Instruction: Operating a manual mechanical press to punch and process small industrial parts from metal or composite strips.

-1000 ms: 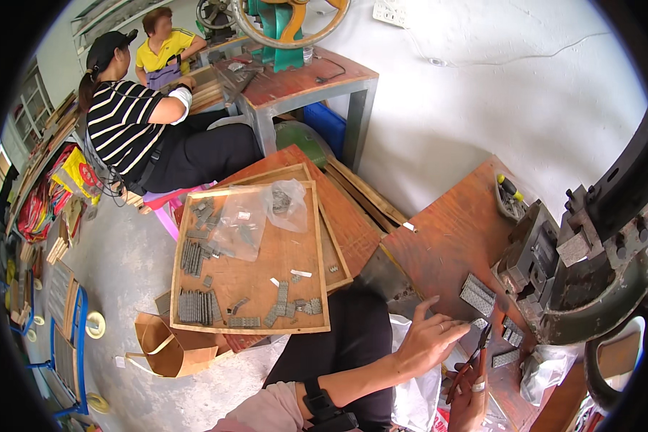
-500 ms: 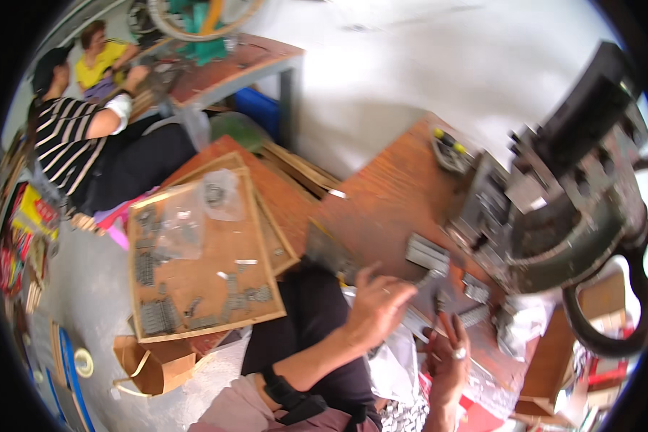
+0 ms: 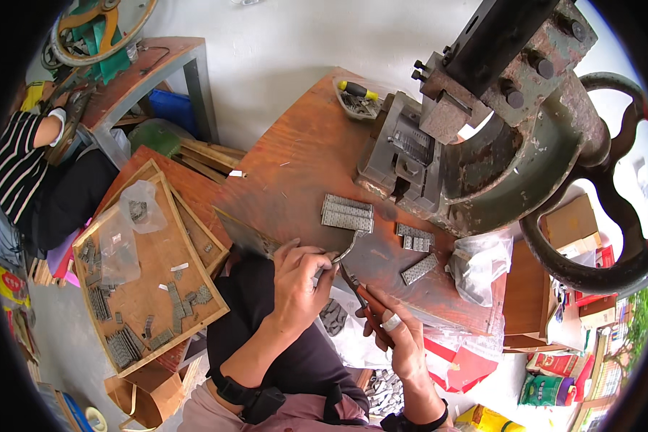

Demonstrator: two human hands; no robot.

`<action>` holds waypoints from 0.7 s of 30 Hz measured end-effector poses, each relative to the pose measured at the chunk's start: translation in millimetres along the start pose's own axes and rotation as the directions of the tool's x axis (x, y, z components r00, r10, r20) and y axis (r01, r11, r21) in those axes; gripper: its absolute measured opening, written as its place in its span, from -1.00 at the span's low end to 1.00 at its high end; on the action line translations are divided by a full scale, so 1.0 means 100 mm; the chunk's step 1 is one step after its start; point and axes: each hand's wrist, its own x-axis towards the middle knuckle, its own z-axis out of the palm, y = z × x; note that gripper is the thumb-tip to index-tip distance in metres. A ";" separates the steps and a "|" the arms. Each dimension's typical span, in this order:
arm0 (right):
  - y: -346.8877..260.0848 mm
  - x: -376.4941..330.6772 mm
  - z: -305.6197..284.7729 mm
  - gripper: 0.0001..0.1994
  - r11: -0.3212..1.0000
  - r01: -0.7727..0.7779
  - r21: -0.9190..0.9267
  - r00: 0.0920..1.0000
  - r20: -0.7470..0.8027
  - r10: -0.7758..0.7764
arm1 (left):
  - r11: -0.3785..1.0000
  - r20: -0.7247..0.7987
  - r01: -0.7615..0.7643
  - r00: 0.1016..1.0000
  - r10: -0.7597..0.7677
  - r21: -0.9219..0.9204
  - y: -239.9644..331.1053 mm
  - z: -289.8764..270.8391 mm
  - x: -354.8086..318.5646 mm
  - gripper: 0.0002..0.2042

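Observation:
My left hand (image 3: 302, 279) pinches one end of a short, thin grey metal strip (image 3: 347, 248) above the front edge of the workbench. Wrapped round the reddish-brown handles of a pair of pliers (image 3: 369, 301) is my right hand (image 3: 399, 335), a pale band on one finger. The pliers' jaws point up toward my left fingertips, close to the strip; whether they touch it, I cannot tell. Just beyond lies a block of grey metal strips (image 3: 347, 214) side by side on the bench. Smaller strip pieces (image 3: 415, 237) and a single short one (image 3: 418, 269) lie to its right.
An iron hand press (image 3: 511, 165) with a large wheel (image 3: 605, 266) stands at the right. A wooden tray (image 3: 151, 288) of metal pieces and plastic bags is at my left. A small tub (image 3: 358, 101) sits at the back. A person in a striped top (image 3: 21, 155) works far left.
My view has swung right, shifting the scene leftward. My right hand, blurred and with its fingers raised before, is now closed round the pliers, near my left hand.

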 end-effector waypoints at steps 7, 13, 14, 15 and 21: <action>-0.01 0.12 0.06 -0.48 0.963 0.227 -0.148 0.971 -0.043 -0.235 | 1.000 0.002 -0.030 1.000 0.030 0.007 -0.01 0.01 0.00 -0.76; -0.11 0.09 0.04 -0.54 0.879 0.439 -0.184 0.891 -0.039 -0.453 | 0.999 0.008 -0.039 0.999 0.039 0.012 -0.01 0.03 -0.01 -0.76; -0.12 0.09 0.04 -0.54 0.865 0.462 -0.194 0.878 -0.038 -0.477 | 0.999 0.012 -0.039 0.999 0.039 0.017 -0.01 0.03 -0.01 -0.76; -0.12 0.10 0.04 -0.54 0.904 0.382 -0.194 0.914 -0.062 -0.400 | 0.999 0.014 -0.039 0.999 0.039 0.019 -0.01 0.03 -0.01 -0.76; -0.07 0.15 0.07 -0.52 0.875 0.452 -0.175 0.887 -0.023 -0.462 | 1.000 0.026 -0.013 1.000 0.013 -0.022 -0.03 0.02 -0.02 -0.76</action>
